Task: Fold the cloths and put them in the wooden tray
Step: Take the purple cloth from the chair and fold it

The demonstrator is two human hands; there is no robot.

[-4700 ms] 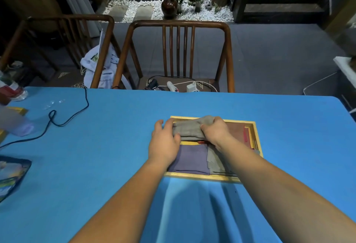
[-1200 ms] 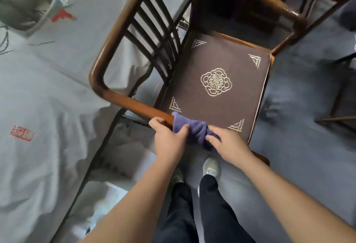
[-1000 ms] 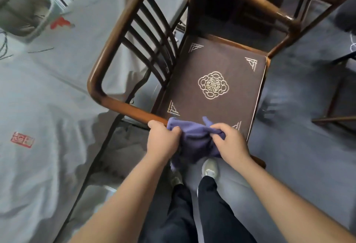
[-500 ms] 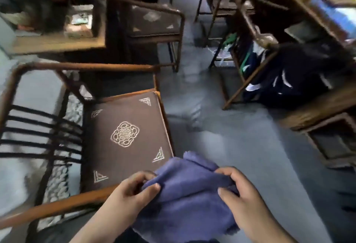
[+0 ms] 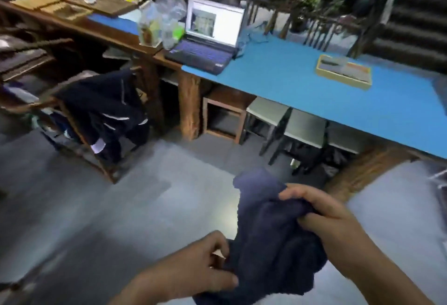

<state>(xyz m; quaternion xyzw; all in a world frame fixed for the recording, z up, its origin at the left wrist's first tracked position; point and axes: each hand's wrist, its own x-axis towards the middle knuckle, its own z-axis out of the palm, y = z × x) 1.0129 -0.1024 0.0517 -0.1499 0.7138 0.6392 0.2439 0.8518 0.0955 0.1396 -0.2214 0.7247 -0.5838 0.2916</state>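
Both hands, left [image 5: 193,268] and right [image 5: 324,217], each gripping the dark blue cloth [image 5: 271,237], well short of the wooden tray [image 5: 343,79] on the blue worktop [image 5: 290,82].

1. No readable text, labels or nos. anywhere; frame is motion-blurred
2. Laptop [image 5: 208,38] screen is lit w/ a white window and a small pic, but any writing on it is too blurred to read
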